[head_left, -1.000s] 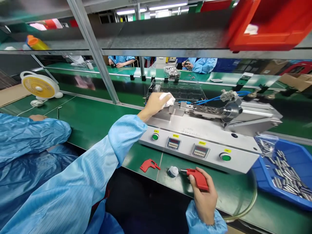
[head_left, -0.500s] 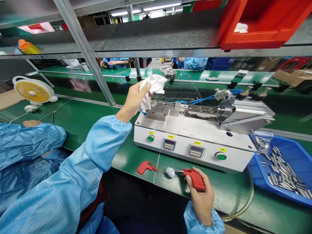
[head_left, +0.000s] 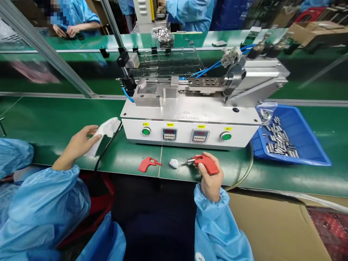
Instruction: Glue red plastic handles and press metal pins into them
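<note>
My right hand (head_left: 213, 179) is wrapped round a red pistol-shaped plastic part (head_left: 208, 165), with a metal tube sticking out of its left end. Just left of that tube a small whitish lump (head_left: 174, 164) rests on the green bench. A second red pistol-shaped part (head_left: 149, 164) lies further left, with no hand on it. My left hand (head_left: 81, 144) is low over the bench, thumb and fingers apart. A white cloth (head_left: 108, 127) lies against its fingertips, partly behind the thumb and blurred.
Behind the parts stands a metal bench machine (head_left: 190, 132) with green buttons and small displays. A blue bin (head_left: 312, 145) of metal tubes is at its right. A black cable (head_left: 104, 150) crosses the bench edge. A co-worker's sleeve (head_left: 15, 157) is at the left.
My left hand has come down and left from the machine's left end, bringing the white cloth to the bench. My right hand keeps the red part. The view has tilted downward.
</note>
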Action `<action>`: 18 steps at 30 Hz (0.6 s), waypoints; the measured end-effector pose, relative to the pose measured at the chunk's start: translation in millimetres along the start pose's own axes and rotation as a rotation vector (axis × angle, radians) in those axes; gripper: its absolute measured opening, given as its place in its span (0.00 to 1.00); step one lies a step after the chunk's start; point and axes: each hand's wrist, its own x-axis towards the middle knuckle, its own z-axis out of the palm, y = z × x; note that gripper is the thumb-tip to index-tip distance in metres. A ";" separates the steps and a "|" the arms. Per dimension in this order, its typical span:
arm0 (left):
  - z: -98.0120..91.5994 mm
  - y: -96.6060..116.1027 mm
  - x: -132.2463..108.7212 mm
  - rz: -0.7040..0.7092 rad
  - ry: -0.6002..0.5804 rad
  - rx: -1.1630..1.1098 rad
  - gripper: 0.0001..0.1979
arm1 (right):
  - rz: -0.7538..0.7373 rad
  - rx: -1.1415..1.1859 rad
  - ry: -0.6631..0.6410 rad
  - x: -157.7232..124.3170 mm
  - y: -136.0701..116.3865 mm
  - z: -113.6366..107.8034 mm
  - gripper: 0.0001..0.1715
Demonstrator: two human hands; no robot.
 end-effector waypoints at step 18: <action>74.2 140.3 -96.3 0.466 -0.119 -0.306 0.08 | -0.219 -0.129 0.149 -15.1 -30.0 7.3 0.28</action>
